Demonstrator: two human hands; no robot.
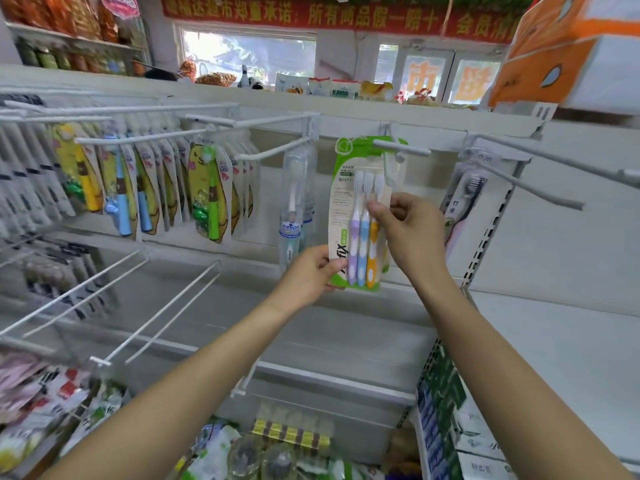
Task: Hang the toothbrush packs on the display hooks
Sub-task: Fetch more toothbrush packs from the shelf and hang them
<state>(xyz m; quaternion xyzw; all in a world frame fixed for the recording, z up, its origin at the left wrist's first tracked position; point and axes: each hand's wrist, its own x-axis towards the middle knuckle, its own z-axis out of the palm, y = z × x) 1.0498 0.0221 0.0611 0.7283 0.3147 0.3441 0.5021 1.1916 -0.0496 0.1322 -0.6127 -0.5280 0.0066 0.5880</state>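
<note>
A green-and-white toothbrush pack (349,202) with purple, blue and orange brushes hangs upright at a white display hook (401,147) in the middle of the rack. My left hand (311,271) pinches the pack's lower left corner. My right hand (412,230) grips its right edge at mid-height, thumb on the front. Whether the pack's top hole sits fully on the hook I cannot tell.
Clear toothbrush packs (294,202) hang just left, yellow children's packs (207,192) further left. A dark-brush pack (460,202) hangs at right. Bare white hooks (540,178) jut out at right and lower left (166,306). Bagged goods (277,452) lie below.
</note>
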